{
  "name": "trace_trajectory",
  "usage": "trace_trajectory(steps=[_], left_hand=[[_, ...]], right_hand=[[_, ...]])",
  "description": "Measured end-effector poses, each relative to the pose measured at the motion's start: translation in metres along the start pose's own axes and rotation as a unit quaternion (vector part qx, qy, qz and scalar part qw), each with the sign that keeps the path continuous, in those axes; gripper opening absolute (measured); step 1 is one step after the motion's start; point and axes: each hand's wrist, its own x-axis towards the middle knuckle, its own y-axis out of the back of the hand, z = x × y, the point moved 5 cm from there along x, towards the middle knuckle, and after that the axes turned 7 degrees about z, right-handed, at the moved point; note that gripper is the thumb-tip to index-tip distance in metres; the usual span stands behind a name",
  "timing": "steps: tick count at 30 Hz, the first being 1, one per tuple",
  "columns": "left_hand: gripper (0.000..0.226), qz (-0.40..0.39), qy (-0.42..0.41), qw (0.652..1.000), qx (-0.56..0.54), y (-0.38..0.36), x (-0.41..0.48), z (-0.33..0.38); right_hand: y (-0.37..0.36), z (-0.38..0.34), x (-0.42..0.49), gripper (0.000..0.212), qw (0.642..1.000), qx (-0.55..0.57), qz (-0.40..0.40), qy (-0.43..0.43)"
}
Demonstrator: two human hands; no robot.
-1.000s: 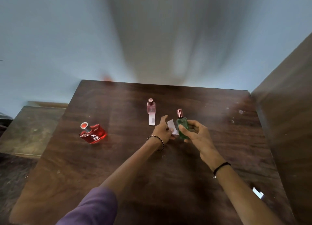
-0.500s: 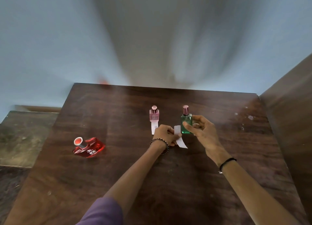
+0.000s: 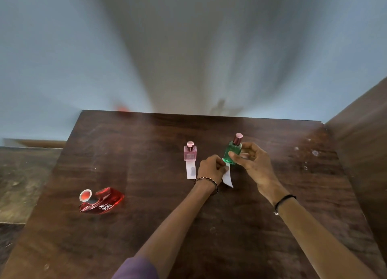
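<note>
My right hand [image 3: 253,163] grips a small green perfume bottle [image 3: 231,153] with a rose-coloured cap, held slightly tilted just above the dark wooden table [image 3: 146,226]. My left hand [image 3: 211,167] pinches a white paper strip [image 3: 227,177] whose top end lies under the green bottle's base. To the left a pink perfume bottle [image 3: 190,152] stands upright on the far end of another white strip [image 3: 191,171].
A red perfume bottle [image 3: 102,200] lies on its side at the table's left. A brown wooden panel [image 3: 360,144] rises along the right edge. A pale wall stands behind the table, and a lower worn surface [image 3: 25,182] sits to the left.
The green bottle has moved away from me and a little right in my right hand. My left hand has followed with the paper strip, whose top now sits under the bottle.
</note>
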Motion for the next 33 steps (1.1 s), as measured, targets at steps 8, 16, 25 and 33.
trace_trajectory(steps=[8, 16, 25, 33], left_hand=[[0.020, 0.042, -0.014, 0.999, -0.003, -0.001, 0.006, -0.001], [0.025, 0.049, 0.051, 0.995, -0.076, 0.002, 0.010, -0.006], [0.022, 0.068, 0.085, 0.988, -0.112, 0.000, 0.012, -0.006], [0.022, 0.078, 0.101, 0.985, -0.113, -0.001, 0.013, -0.008]], right_hand=[[-0.004, -0.008, 0.016, 0.035, 0.998, -0.037, -0.028, 0.032], [-0.009, -0.010, 0.031, 0.032, 0.993, -0.075, -0.081, 0.045], [-0.016, -0.010, 0.035, 0.031, 0.988, -0.103, -0.108, 0.047], [-0.015, -0.007, 0.035, 0.033, 0.986, -0.102, -0.123, 0.037]])
